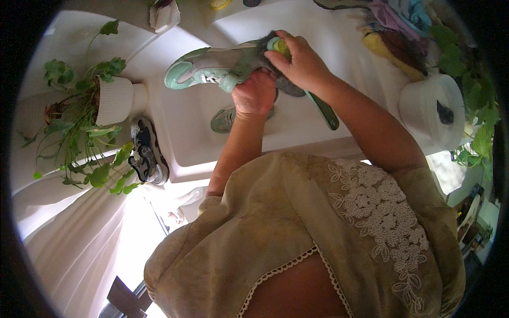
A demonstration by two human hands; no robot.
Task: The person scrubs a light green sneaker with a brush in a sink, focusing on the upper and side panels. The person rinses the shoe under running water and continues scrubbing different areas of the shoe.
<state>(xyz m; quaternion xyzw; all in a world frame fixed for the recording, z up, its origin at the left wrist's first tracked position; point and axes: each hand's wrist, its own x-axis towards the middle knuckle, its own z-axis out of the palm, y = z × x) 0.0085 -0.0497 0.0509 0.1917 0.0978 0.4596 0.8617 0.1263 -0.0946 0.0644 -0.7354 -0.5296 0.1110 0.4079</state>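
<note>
My left hand [254, 93] grips a mint-green and grey sneaker [222, 63] near its ankle opening and holds it above the white sink basin [191, 147]. The sneaker's toe points left, and its white laces show. In my right hand [304, 63] is a scrub brush [283, 49] with yellow-green bristles, close to the dark grey heel end. A green handle [326, 113] sticks out below that hand and seems to belong to the brush. Lower in the basin lies a second green shoe [223, 119], partly hidden by my left forearm.
Left of the basin stand a white ribbed plant pot [115, 101] with trailing leaves and a dark sneaker [147, 151]. At right are a translucent plastic tub [429, 107], heaped cloths [397, 43] and more leaves [479, 107]. A pale curtain [79, 246] hangs at lower left.
</note>
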